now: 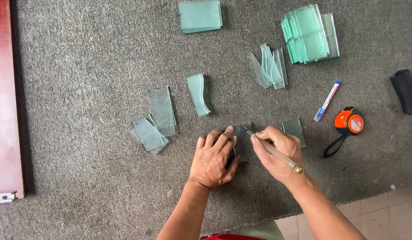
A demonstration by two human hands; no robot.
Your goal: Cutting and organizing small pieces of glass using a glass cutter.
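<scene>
2 hands worked near the carpet's [81,53] front edge: our left hand [213,160] pressed flat on a glass piece [244,143], our right hand [279,153] clamped a glass cutter [272,150] on it.

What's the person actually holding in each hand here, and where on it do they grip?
The right hand holds a glass cutter pen-style, fingers around the shaft's lower part. The left hand grips nothing; it presses flat on a glass piece.

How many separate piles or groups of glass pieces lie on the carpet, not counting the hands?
6: top centre stack, top right stack, curved offcuts, single curved piece, left group, square beside the hand.
</scene>
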